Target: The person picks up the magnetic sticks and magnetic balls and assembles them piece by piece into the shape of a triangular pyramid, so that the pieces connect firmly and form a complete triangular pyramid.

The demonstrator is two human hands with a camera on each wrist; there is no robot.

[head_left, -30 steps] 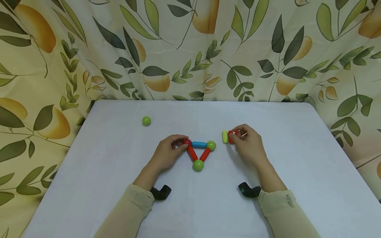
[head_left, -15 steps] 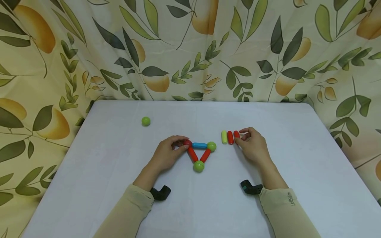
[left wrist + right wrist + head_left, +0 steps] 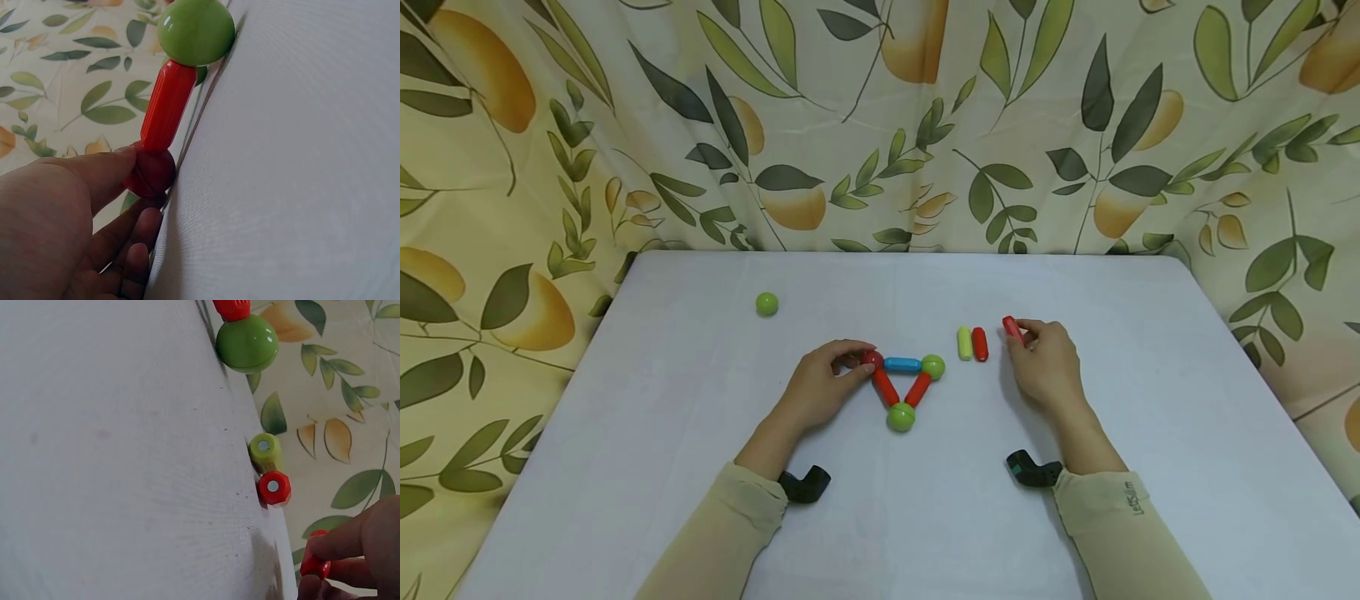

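On the table a triangle is built from magnetic rods and balls: a blue rod [image 3: 902, 365] along the far side, two red rods on the other sides, a green ball [image 3: 933, 367] and another green ball [image 3: 901, 417] at two corners. My left hand [image 3: 820, 387] pinches the red ball [image 3: 152, 174] at the left corner between thumb and fingers. To the right, my right hand [image 3: 1047, 362] pinches a red magnetic rod [image 3: 1012, 329] by its lower part, the far end sticking out. Just left of it lie a yellow-green rod [image 3: 965, 343] and a red rod [image 3: 980, 344] side by side.
A loose green ball [image 3: 767, 304] rests at the back left of the white table [image 3: 880, 517]. Behind the table's far edge hangs a leaf-and-fruit patterned curtain [image 3: 880, 150]. Black wrist devices [image 3: 805, 485] stick out from both sleeves.
My right hand has moved from the row of loose rods, taken the rightmost red rod and drawn it off to the right. The left hand stays at the red ball.
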